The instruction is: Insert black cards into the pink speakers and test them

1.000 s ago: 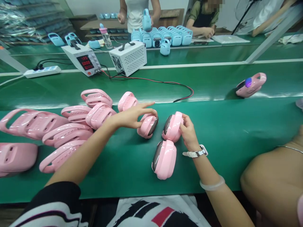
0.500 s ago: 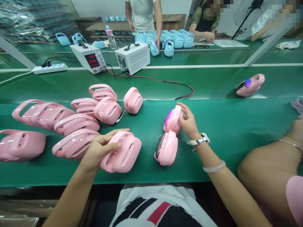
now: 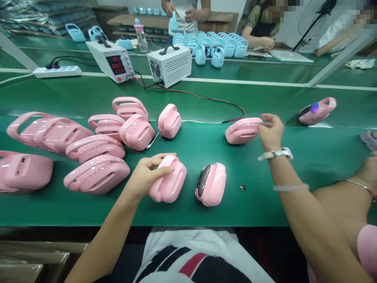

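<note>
My left hand [image 3: 153,177] is closed around a pink handled device [image 3: 169,181], perhaps a small speaker, with the thumb over its top. Just right of it another pink device with a dark front panel [image 3: 212,184] rests on the green table. Farther back to the right, my right hand [image 3: 271,131] has its fingertips at the handle end of a tilted pink device [image 3: 243,131]; the fingers are slightly blurred. Between my right forearm and the dark-fronted device lies a tiny black piece [image 3: 243,187], too small to name.
Several pink devices [image 3: 97,175] lie grouped at the left. Behind them stand two metal-cased units, one with red digits [image 3: 116,65], and a red-black cable [image 3: 206,94]. A lit pink device [image 3: 318,111] lies far right. A neighbour's arm [image 3: 350,200] reaches in; people and blue devices [image 3: 218,57] are across.
My right hand has moved right and back, taking the upper pink device away from the dark-fronted one. My left hand has brought its device rightward. Across the table, a person has lifted a blue device.
</note>
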`<state>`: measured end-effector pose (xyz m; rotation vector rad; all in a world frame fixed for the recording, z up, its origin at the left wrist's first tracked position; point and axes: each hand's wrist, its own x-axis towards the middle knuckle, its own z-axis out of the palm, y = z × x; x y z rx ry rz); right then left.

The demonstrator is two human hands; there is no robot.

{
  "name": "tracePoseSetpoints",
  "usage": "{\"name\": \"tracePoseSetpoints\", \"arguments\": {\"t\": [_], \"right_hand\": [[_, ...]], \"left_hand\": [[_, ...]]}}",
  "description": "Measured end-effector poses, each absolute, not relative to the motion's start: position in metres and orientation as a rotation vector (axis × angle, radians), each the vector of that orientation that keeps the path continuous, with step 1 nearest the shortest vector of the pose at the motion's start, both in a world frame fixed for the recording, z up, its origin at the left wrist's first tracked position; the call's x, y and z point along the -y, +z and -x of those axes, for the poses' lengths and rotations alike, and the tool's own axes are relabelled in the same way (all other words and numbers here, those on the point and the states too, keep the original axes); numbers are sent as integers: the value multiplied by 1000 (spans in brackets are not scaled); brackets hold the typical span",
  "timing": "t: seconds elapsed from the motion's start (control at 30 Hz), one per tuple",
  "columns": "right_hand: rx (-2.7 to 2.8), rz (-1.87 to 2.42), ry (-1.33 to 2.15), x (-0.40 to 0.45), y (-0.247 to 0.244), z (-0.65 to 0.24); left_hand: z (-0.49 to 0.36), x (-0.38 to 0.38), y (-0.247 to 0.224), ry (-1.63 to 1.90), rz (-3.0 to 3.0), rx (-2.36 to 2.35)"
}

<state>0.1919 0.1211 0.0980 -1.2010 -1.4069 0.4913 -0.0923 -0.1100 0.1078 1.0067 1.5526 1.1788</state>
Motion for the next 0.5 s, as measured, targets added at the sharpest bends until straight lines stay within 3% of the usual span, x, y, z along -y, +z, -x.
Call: {"name": "tracePoseSetpoints", "arguments": {"t": [0.23, 0.5], "right_hand": [[2587, 502, 1130, -12, 118, -166], [2115, 983, 763, -69, 118, -164]], "left_hand": [[86, 77, 98, 1145, -1066, -1520], [83, 82, 91, 1178, -1051, -1567]]}}
